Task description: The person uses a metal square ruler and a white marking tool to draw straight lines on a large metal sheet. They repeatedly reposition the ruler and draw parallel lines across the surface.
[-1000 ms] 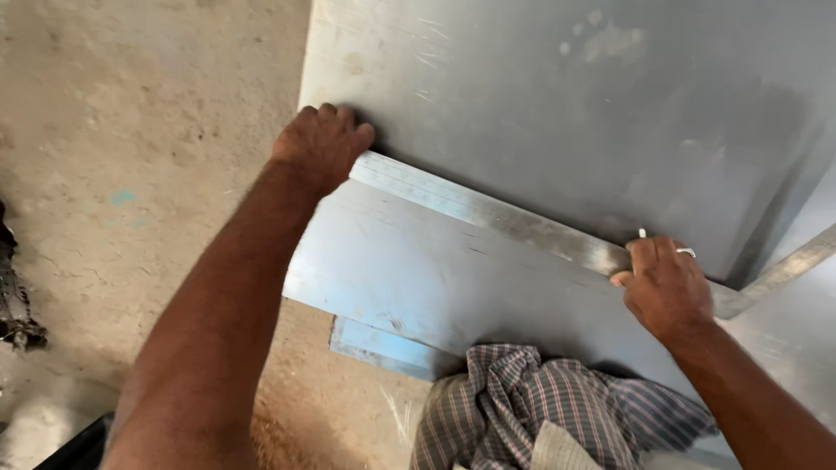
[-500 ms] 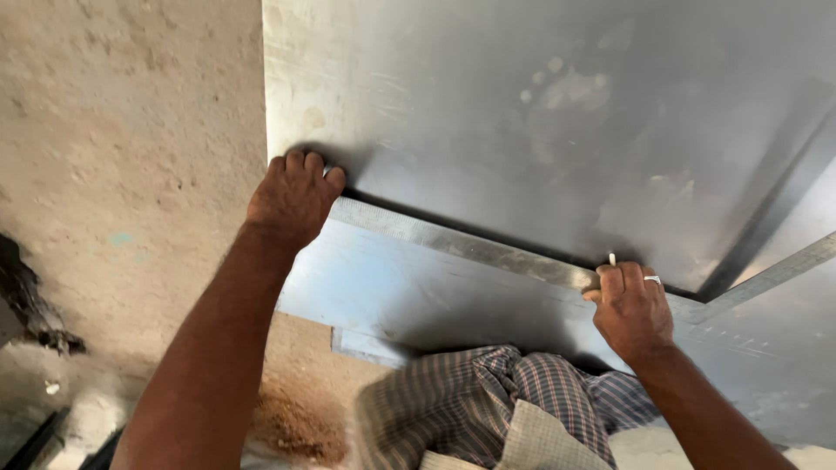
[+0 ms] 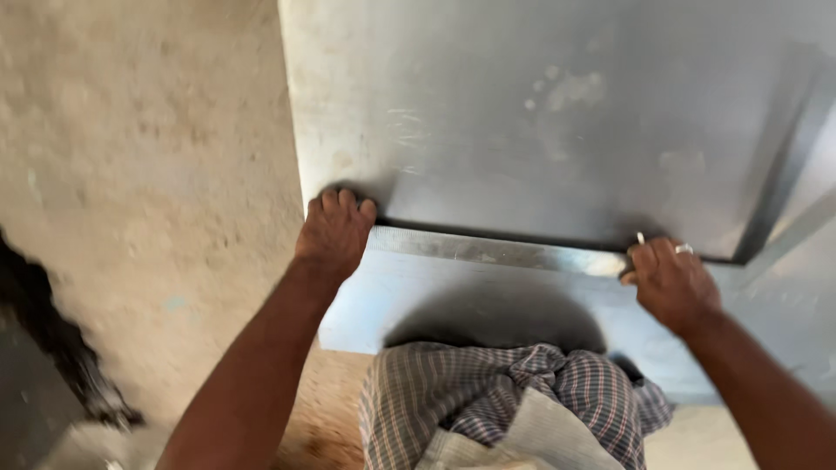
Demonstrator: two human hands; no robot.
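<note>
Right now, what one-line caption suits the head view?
Left hand and right hand press a metal strip against a grey metal sheet.

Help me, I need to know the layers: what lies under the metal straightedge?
The straightedge rests on a grey metal sheet, held by the left hand and right hand. Beyond the sheet's edge is sandy floor; what lies beneath the sheet is hidden.

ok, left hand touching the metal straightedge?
Touching. Head view shows the left hand pressed flat over the end of the metal straightedge, fingers overlapping it, no gap.

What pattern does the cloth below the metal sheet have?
The cloth has a grey and white check pattern, seen in the head view.
</note>
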